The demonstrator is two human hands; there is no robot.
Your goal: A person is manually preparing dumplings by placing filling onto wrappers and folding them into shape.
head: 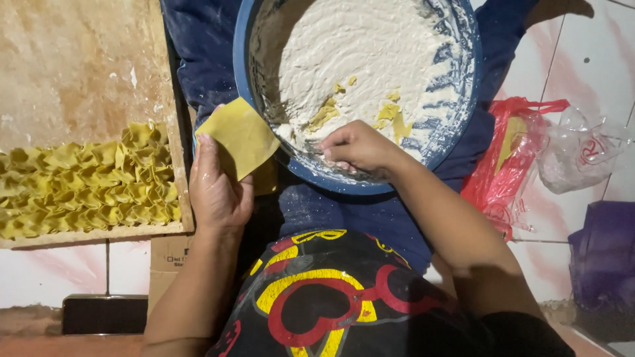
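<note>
Fingers of the left hand (pixel 217 192) lie flat and mostly extended under a square yellow wrapper (pixel 239 137), thumb at its lower edge; hand open as a cradle, not clamped. Right hand (pixel 357 147) fingers are curled down at the near rim of the blue bowl (pixel 242 59), tips pinched in the white filling (pixel 357 59); whether they have a portion yet, cannot tell, tips hidden.

Wrapper sits just left of the bowl, touching or overlapping its rim, above the person's lap on dark blue cloth (pixel 198 59). It is turned like a diamond: one corner points up toward the bowl's left rim, one right toward the filling, the opposite corner rests on the palm. Square, so no true long axis; the diagonal from palm to top corner runs roughly up-right.

Judgement for doing this well: keep the sheet level and slack on the palm, take a small pinch only, place it at the centre clear of edges, keep the edges clean so they seal.

Folded yellow pieces (pixel 86 182) lie in rows on the wooden board (pixel 79 66) to the left. Red plastic bag (pixel 506 158) and clear bag (pixel 582 155) on the tiled floor (pixel 595 59) to the right.
</note>
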